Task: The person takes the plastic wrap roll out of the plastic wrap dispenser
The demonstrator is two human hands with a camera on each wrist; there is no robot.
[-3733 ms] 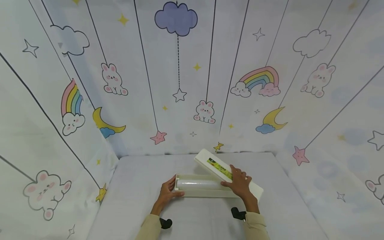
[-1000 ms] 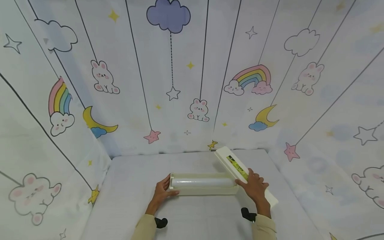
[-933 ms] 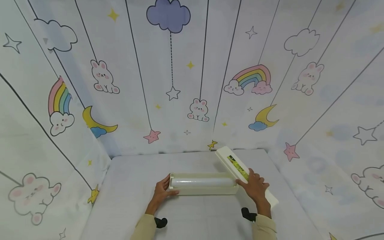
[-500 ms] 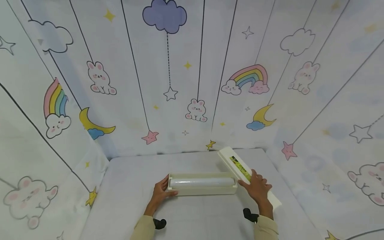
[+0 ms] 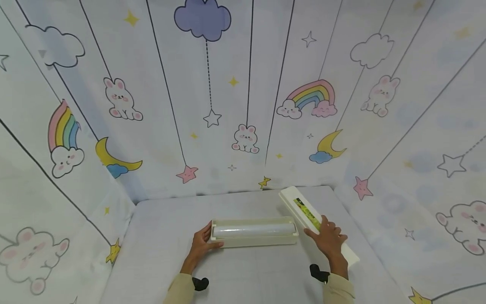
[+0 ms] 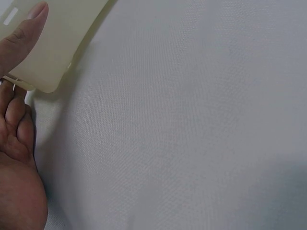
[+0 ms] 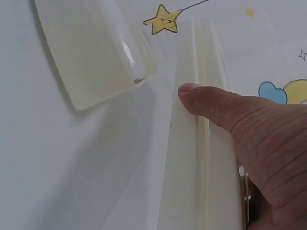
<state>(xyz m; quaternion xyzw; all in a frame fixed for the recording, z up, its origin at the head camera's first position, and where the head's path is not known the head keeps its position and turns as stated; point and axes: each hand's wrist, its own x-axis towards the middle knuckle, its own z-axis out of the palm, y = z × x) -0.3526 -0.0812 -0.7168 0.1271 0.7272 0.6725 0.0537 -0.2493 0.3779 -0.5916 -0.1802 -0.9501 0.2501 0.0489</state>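
Observation:
A long cream plastic-wrap dispenser box (image 5: pixel 258 243) lies on the white cloth with its top off. Inside it sits a clear, shiny roll of plastic wrap (image 5: pixel 254 230). My left hand (image 5: pixel 200 245) grips the box's left end, thumb on the front wall and fingers round the end; the left wrist view shows the thumb flat on the box wall (image 6: pixel 60 43). To the right, my right hand (image 5: pixel 327 237) holds the box's long lid (image 5: pixel 291 195), which is slanted and bears a yellow-green label. In the right wrist view the thumb presses the lid's side (image 7: pixel 184 153), with a gap between lid and box.
White cloth (image 5: pixel 171 215) covers the table. Behind it and at both sides hang white curtains (image 5: pixel 212 152) printed with rabbits, stars, moons and rainbows. A dark wrist camera mount (image 5: pixel 319 272) sits on the right wrist, another mount (image 5: pixel 200 283) on the left.
The lid, earlier overlapping the box's right end, has moved right with my right hand and now stands apart from it. The left hand keeps its grip. The head view has shifted slightly.

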